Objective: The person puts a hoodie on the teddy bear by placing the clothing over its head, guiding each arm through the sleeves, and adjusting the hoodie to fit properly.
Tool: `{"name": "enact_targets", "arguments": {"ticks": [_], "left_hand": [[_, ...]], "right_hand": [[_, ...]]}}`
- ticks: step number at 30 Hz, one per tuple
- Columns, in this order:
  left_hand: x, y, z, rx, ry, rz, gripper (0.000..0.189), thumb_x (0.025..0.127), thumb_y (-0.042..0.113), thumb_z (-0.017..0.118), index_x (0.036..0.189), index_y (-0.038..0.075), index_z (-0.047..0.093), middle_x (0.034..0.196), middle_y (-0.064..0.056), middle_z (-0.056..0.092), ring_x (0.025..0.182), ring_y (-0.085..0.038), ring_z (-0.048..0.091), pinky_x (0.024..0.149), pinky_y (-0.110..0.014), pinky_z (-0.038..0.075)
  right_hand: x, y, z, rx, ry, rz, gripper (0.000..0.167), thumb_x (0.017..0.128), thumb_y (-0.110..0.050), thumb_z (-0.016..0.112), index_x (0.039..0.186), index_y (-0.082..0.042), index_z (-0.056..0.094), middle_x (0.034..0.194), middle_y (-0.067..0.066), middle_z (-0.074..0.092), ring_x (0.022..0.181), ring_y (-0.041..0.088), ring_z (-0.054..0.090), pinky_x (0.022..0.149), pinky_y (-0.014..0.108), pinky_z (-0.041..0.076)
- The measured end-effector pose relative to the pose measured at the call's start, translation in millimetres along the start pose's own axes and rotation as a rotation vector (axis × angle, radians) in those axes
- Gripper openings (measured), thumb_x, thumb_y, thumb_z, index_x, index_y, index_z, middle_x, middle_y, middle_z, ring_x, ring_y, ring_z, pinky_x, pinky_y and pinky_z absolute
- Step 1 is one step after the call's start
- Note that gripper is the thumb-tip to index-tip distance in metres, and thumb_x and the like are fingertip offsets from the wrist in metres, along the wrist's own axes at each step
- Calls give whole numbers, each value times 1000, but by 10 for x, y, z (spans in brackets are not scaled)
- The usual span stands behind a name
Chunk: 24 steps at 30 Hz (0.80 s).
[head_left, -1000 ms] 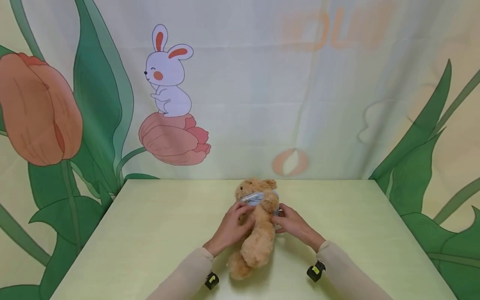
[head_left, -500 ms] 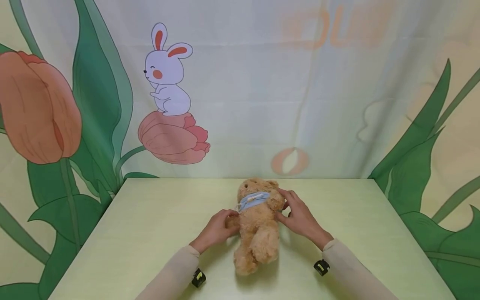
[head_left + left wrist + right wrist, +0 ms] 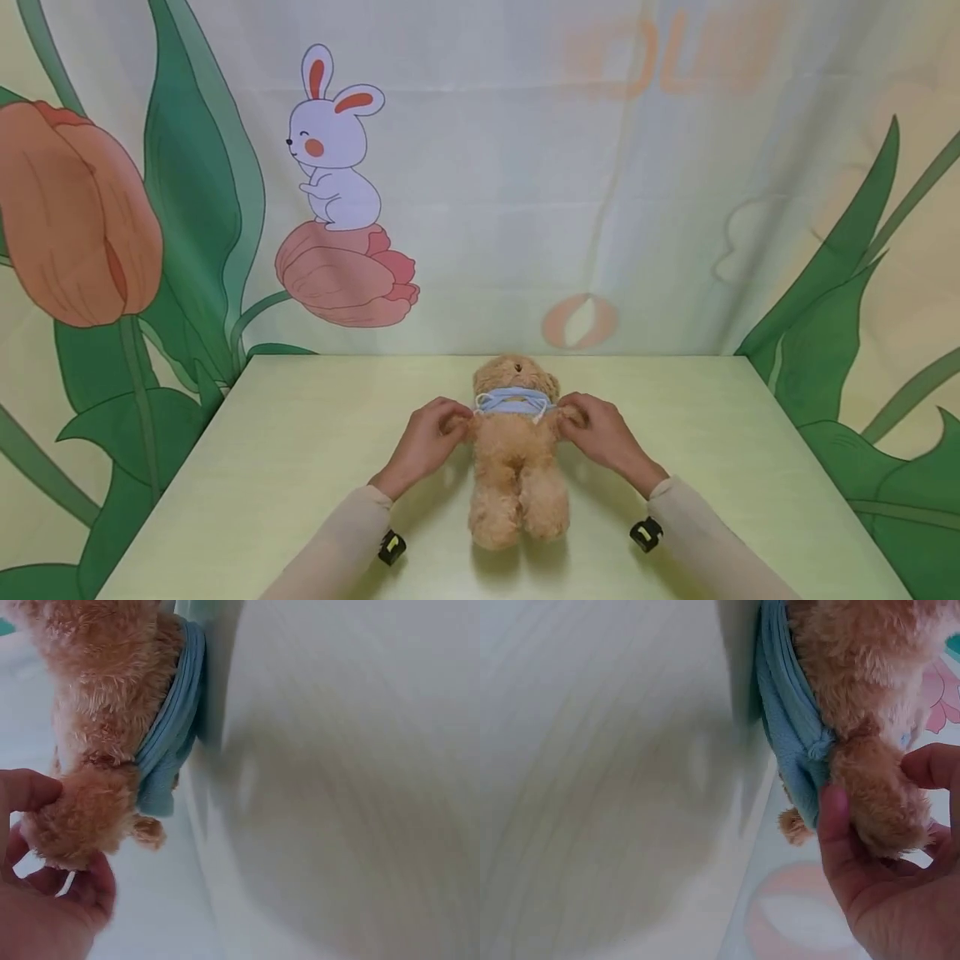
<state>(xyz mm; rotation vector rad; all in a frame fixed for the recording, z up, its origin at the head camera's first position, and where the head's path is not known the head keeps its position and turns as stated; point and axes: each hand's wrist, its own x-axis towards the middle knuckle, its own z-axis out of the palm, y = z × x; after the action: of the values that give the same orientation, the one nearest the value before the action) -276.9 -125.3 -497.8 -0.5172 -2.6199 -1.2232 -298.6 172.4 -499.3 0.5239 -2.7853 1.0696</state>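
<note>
Two hands hold a plush bear [image 3: 513,454] between them by its arms, near the far edge of the bench [image 3: 322,442]. The left hand [image 3: 420,440] pinches the arm on its own side; in the left wrist view, its curled fingers and thumb sit on opposite sides of the fluffy paw. The right hand [image 3: 606,432] pinches the other arm in the same way, and the right wrist view shows one fingertip just beside the blue cloth [image 3: 513,400] at the bear's neck.

The bear is tan and faces up, its head towards the backdrop [image 3: 480,167] and its two legs towards the person, side by side. White strings [image 3: 539,407] loop on the cloth, and a small yellow mark shows at its middle. Whether the bear's back touches the bench cannot be told; a shadow falls below its feet.

Pale sleeves [image 3: 333,542] cover both forearms, and a black device with a yellow patch shows by each wrist, one near the left sleeve [image 3: 392,547]. Behind the bench, the backdrop carries a white rabbit [image 3: 341,196] sitting on a pink tulip [image 3: 345,279], a larger orange tulip [image 3: 82,221] and green leaves [image 3: 197,158].
</note>
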Motion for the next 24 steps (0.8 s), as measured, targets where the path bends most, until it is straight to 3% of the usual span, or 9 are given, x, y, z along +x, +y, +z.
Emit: {"name": "enact_targets", "arguments": {"ticks": [4,9,13,16,19,24], "left_hand": [[44,64,6,106,-18,57,13,93,20,68,103,13,73,108,-4,68,102,-24,60,93,-46,46],[176,277,7,259,-106,207,15,92,20,69,106,14,73,108,-3,70,102,-23,62,96,-45,46],[323,487,48,365,-222,313,17,95,20,64,109,12,72,105,-2,72,97,-19,66,91,-39,51],[398,586,102,461,-286,303,22,98,25,60,112,13,71,108,-1,71,98,-18,66,87,-36,53],[429,619,150,536,-330,243,28,99,31,58,119,15,69,116,-1,67,100,-17,64,79,-34,54],[429,617,174,525,-360,172,40,97,33,59,131,13,62,131,-6,58,109,-19,61,81,-35,54]], "right_hand": [[10,-6,25,-43,22,-24,22,96,-24,63,115,-14,69,112,5,67,99,26,65,86,48,52],[57,-53,39,-92,53,-121,18,90,-8,63,104,-16,72,105,1,65,96,22,61,83,44,51],[97,-99,65,-107,34,-175,22,91,-9,63,111,-15,69,95,-3,65,83,13,60,75,34,51],[117,-132,82,-134,11,-213,21,93,-13,63,112,-16,69,92,-4,65,78,10,58,72,31,49],[134,-161,86,-193,7,-240,14,96,-21,62,104,-18,73,93,-2,66,81,13,59,74,35,50],[160,-171,42,-321,29,-187,22,98,-35,59,93,-22,75,97,-2,65,89,20,59,79,47,46]]}}
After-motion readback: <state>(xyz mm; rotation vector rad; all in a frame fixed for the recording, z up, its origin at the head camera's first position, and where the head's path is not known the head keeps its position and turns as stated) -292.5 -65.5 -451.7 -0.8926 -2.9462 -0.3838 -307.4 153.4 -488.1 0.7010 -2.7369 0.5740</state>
